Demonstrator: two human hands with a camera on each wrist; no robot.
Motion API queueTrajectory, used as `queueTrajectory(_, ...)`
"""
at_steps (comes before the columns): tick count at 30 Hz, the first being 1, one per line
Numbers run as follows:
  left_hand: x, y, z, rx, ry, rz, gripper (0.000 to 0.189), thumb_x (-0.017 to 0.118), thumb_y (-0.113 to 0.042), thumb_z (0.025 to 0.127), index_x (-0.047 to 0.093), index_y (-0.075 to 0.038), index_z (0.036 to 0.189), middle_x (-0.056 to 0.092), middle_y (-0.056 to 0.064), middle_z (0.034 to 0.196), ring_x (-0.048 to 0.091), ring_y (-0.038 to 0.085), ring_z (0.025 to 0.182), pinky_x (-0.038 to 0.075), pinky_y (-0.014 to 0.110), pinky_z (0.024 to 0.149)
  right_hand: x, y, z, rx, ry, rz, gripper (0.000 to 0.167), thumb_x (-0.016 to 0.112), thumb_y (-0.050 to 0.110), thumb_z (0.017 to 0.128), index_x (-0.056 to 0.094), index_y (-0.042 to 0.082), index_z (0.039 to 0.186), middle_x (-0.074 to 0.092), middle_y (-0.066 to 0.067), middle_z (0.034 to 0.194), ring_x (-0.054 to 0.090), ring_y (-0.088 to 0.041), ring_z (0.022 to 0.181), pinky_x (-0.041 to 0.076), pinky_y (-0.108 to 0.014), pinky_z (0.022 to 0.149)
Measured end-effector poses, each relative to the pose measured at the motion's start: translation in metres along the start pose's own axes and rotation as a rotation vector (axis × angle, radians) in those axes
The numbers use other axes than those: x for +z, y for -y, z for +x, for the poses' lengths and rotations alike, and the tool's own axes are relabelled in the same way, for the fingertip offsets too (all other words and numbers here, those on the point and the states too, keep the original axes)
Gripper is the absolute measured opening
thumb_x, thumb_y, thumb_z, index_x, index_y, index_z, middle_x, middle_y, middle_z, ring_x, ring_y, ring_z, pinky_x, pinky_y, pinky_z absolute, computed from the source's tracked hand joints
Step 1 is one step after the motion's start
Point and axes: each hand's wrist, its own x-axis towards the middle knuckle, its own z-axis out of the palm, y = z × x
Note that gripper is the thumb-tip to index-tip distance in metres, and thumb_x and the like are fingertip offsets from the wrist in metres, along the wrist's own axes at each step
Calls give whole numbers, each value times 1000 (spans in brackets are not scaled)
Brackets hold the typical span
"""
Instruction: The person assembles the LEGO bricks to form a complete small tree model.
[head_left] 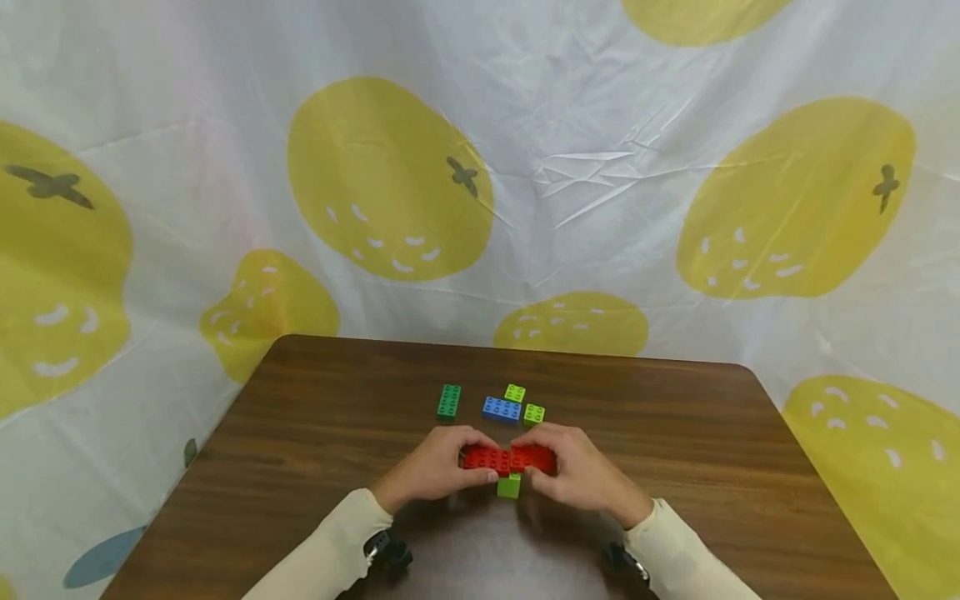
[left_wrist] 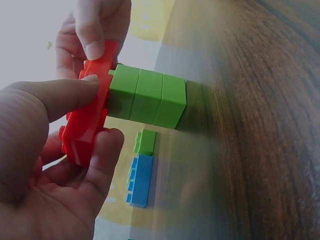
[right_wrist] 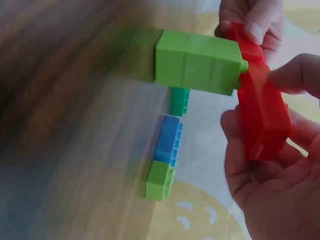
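My left hand [head_left: 437, 467] grips a red brick [head_left: 486, 461] between thumb and fingers. A second red brick [head_left: 534, 457] is held the same way by my right hand [head_left: 576, 468]. The two bricks meet end to end over an upright stack of lime green bricks [head_left: 508, 487]. Three green blocks show in that stack [left_wrist: 147, 95] in the left wrist view. In the right wrist view, studs stick out at the stack's top beside the right red brick [right_wrist: 265, 115]; whether it is fully pressed down I cannot tell.
Beyond the hands lie a dark green brick [head_left: 449, 402], a blue brick [head_left: 502, 408] and two small lime bricks, one behind the blue [head_left: 515, 392] and one at its right [head_left: 534, 414]. All are on the brown wooden table [head_left: 337, 400]. A fruit-patterned cloth [head_left: 585, 233] hangs behind.
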Motion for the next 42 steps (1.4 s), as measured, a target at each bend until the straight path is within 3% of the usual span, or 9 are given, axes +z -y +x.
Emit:
queueTrajectory(11, 0, 0, -1, -8, 0, -4, 36, 83, -38, 93, 76, -15, 120, 77, -3, 109, 63, 6, 89, 54, 25, 79, 5, -2, 0, 20, 24, -10, 33, 76, 11, 81, 74, 18, 113, 72, 9, 100, 59, -3, 77, 50, -21, 64)
queueTrajectory(19, 3, -1, 0, -4, 1, -3, 36, 83, -39, 92, 77, -16, 119, 77, -3, 109, 63, 5, 90, 55, 24, 80, 8, -3, -3, 23, -7, 42, 20, 84, 23, 90, 76, 19, 108, 74, 9, 95, 61, -1, 75, 54, -22, 66)
queueTrajectory(29, 3, -2, 0, -3, 3, -11, 36, 83, -38, 93, 77, -15, 121, 77, -2, 109, 63, 4, 88, 55, 24, 78, 9, -2, -2, 50, -9, 92, 19, 87, 18, 87, 77, 16, 103, 75, 6, 92, 62, -2, 75, 54, -22, 63)
queueTrajectory(42, 1, -5, 0, -2, 12, -25, 36, 83, -38, 93, 77, -15, 120, 77, -2, 109, 62, 4, 88, 55, 24, 78, 6, 1, -1, 94, 34, 72, 18, 87, 19, 87, 76, 16, 102, 74, 5, 93, 61, -2, 76, 54, -23, 66)
